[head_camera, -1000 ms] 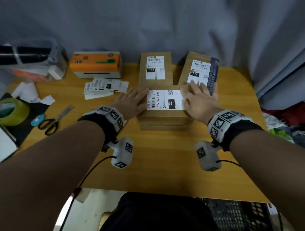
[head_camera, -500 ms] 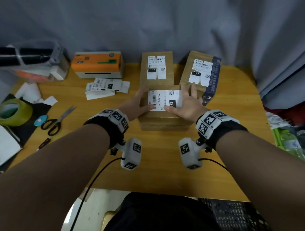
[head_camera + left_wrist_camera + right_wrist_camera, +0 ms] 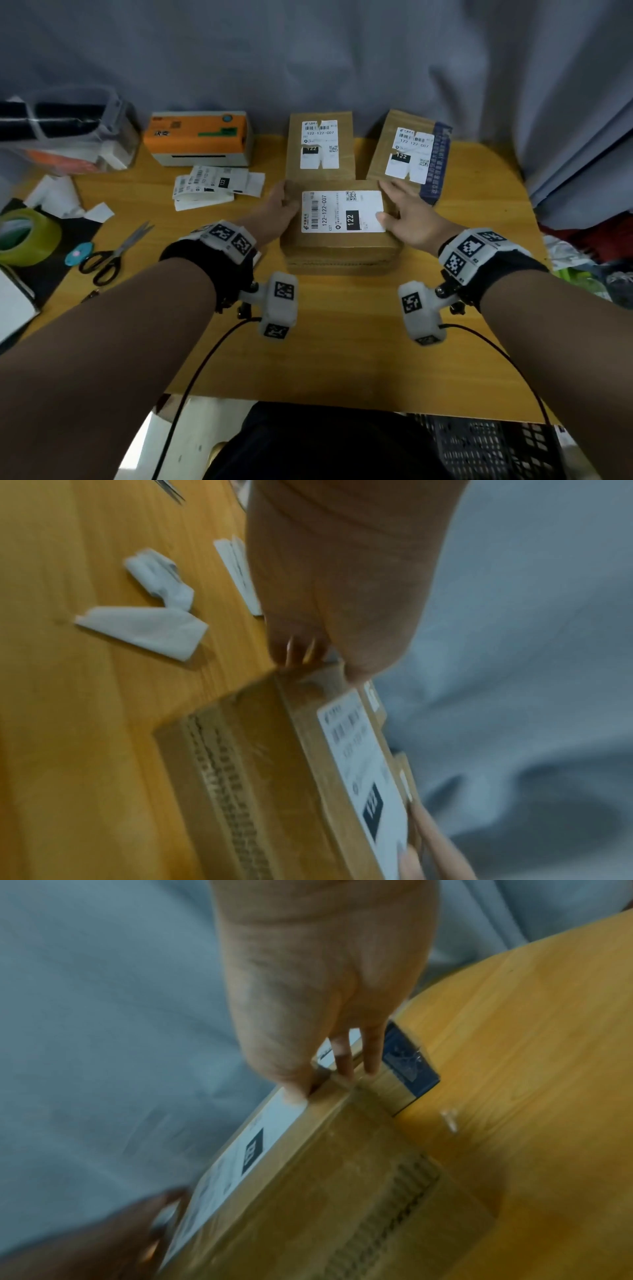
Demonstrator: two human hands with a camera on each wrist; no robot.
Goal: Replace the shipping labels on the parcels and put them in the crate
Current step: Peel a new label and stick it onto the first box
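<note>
The near parcel [image 3: 339, 250], a brown box with a whole white label [image 3: 342, 212] on top, lies mid-table. My left hand [image 3: 282, 204] grips its left end, fingers curled at the far corner [image 3: 298, 647] and thumb on top. My right hand [image 3: 397, 205] holds the right end, its thumb pressing the label's corner while the fingers [image 3: 346, 1064] reach over the far edge. Behind stand two parcels with torn labels, the back-middle parcel [image 3: 320, 171] and the back-right parcel [image 3: 380, 154]. A black crate [image 3: 479, 448] shows below the table's front edge, right.
An orange label printer [image 3: 198, 137] sits at the back left, with a pile of loose labels [image 3: 212, 185] in front of it. Scissors [image 3: 113, 253], a green tape roll [image 3: 24, 236] and paper scraps [image 3: 147, 631] lie at the left. A grey curtain hangs behind.
Both hands lay flat on the label a second ago. They have since slid outward to the parcel's left and right ends, uncovering the whole label. The parcel itself has stayed in place.
</note>
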